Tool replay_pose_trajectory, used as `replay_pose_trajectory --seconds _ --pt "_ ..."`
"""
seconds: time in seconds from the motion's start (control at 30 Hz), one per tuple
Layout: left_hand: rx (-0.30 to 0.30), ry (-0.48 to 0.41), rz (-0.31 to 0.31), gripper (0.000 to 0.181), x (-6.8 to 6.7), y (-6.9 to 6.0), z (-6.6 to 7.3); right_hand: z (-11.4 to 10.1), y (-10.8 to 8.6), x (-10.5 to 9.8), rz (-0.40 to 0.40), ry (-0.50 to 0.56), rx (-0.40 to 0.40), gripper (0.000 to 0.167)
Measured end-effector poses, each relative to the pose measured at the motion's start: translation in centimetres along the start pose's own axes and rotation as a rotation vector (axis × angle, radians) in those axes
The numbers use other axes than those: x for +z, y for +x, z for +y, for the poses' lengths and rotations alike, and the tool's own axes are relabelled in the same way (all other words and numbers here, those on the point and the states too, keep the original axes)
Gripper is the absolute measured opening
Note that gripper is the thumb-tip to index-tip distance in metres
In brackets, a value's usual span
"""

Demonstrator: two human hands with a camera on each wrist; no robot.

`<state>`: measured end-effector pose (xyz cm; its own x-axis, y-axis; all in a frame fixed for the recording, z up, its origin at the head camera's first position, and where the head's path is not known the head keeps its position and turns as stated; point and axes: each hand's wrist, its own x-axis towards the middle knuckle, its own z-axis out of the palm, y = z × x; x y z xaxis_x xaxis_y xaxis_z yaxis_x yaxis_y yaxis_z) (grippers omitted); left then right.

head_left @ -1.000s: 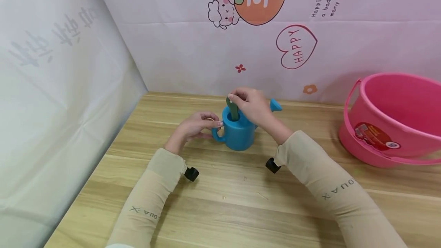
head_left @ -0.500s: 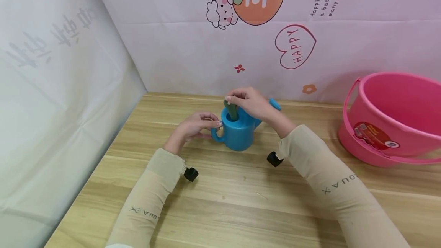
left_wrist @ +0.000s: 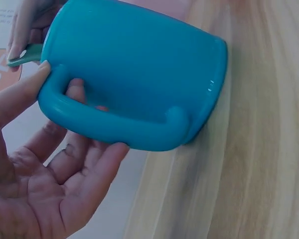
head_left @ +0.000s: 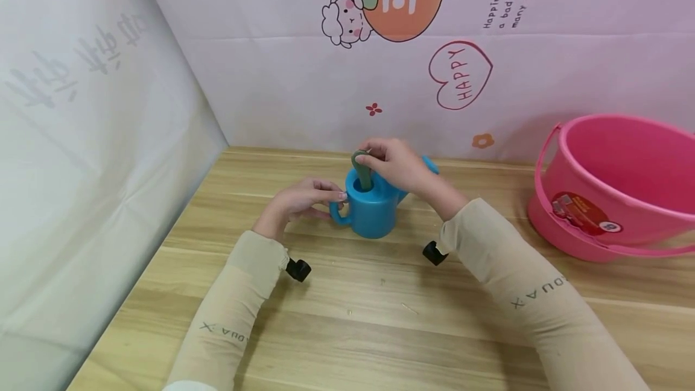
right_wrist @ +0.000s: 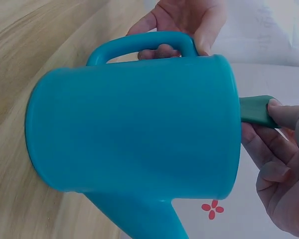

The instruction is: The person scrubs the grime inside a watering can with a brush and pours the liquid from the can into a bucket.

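Observation:
A blue watering can (head_left: 371, 213) stands upright on the table towards the back. My left hand (head_left: 298, 199) holds its looped handle (left_wrist: 109, 124), the thumb at the top by the rim and other fingers around the loop. From the can's top opening rises a green handle (head_left: 362, 174) with a small hole near its end. My right hand (head_left: 402, 166) pinches that green handle (right_wrist: 256, 110) between thumb and fingers. Whatever is on its lower end is hidden inside the can. The right hand partly covers the spout in the head view.
A pink bucket (head_left: 592, 168) with its carrying handle hanging down stands at the right. Behind the wooden table (head_left: 347, 343) is a printed white cloth (head_left: 293, 89). Tiny scraps lie on the tabletop in front of the can.
My right hand has shifted slightly left and tilted the green handle, then turned it so its broad face shows. The left hand keeps its hold and the can stays in place.

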<state>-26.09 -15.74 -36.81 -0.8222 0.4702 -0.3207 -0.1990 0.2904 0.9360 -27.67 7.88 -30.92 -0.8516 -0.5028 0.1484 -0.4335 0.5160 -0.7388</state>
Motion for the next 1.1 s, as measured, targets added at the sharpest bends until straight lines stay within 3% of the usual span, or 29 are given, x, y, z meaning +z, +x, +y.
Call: replay_pose_trajectory --seconds 0.2,0.47,0.87,1.1 --pt "0.015 -0.025 -0.052 0.034 -0.4 0.1 0.0 -0.3 -0.3 -0.2 0.001 -0.058 -0.001 0.024" --pt "0.000 -0.039 -0.028 0.034 -0.5 0.0 0.1 -0.7 -0.9 -0.2 0.011 -0.103 -0.018 0.023" --pt "0.017 -0.113 0.074 0.033 0.3 -0.6 0.1 -0.4 -1.5 -0.2 0.044 -0.105 -0.156 0.012" --pt "-0.002 -0.119 0.206 0.031 1.5 -0.9 0.3 -0.3 -2.1 -0.6 0.075 -0.170 -0.224 0.008"
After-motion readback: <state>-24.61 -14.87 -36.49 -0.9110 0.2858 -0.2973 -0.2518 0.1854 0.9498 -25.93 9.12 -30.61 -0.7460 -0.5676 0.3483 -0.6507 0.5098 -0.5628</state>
